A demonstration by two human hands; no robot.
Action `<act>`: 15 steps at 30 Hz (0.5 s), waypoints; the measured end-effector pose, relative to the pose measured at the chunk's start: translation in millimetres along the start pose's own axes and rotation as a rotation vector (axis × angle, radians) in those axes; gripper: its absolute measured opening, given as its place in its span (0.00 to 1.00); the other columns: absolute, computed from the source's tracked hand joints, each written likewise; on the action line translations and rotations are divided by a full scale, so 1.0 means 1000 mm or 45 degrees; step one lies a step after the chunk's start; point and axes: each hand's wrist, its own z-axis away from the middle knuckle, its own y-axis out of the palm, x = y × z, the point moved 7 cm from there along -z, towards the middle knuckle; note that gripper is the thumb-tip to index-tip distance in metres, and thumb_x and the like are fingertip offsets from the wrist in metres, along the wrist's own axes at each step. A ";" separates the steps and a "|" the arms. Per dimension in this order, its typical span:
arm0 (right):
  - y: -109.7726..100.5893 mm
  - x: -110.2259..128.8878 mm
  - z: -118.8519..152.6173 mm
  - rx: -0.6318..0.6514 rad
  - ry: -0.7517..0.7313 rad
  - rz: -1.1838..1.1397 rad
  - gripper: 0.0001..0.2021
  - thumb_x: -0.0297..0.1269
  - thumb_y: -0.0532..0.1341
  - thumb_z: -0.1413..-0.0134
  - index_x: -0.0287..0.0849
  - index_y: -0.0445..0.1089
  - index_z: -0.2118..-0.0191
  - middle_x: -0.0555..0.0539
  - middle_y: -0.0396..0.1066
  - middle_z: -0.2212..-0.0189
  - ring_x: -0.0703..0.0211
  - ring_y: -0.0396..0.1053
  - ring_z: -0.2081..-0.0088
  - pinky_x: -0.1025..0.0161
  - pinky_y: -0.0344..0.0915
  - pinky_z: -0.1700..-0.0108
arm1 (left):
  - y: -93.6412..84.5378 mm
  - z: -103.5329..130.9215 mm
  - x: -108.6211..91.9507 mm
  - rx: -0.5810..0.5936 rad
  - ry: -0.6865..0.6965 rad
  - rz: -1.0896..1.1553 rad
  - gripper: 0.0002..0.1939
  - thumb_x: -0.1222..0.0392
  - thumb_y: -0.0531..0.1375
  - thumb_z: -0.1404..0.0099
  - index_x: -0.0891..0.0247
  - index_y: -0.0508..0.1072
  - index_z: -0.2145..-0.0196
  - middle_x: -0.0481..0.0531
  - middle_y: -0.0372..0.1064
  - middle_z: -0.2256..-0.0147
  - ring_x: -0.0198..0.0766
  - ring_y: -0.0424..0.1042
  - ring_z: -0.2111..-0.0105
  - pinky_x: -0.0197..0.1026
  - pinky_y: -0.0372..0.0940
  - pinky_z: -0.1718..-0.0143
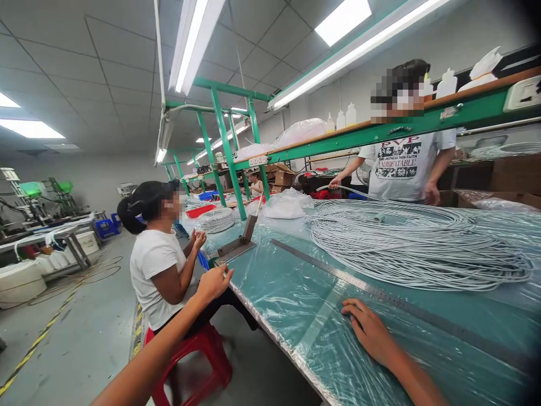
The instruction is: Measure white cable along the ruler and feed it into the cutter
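Observation:
My left hand (214, 280) reaches out past the table's near corner, fingers loosely apart, holding nothing that I can see. My right hand (368, 330) lies flat, palm down, on the plastic-covered green table (291, 293), just below a long metal ruler (372, 290) fixed along the top. A big coil of grey-white cable (418, 242) lies beyond the ruler. A hinged metal cutter (240, 243) stands at the table's far left corner.
A seated person in a white shirt (158, 270) is on a red stool (192, 361) at the left. Another person (401, 163) stands behind the cable coil. Green shelf frames (228, 152) with bottles run overhead. White tubs (19, 282) sit on the floor.

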 end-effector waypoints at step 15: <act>-0.001 -0.004 0.001 -0.013 0.033 0.006 0.17 0.40 0.46 0.42 0.44 0.71 0.60 0.40 0.67 0.49 0.50 0.69 0.50 0.53 0.68 0.49 | 0.091 -0.027 -0.050 0.065 0.072 0.193 0.17 0.50 0.52 0.25 0.67 0.69 0.52 0.60 0.59 0.53 0.50 0.59 0.50 0.50 0.56 0.46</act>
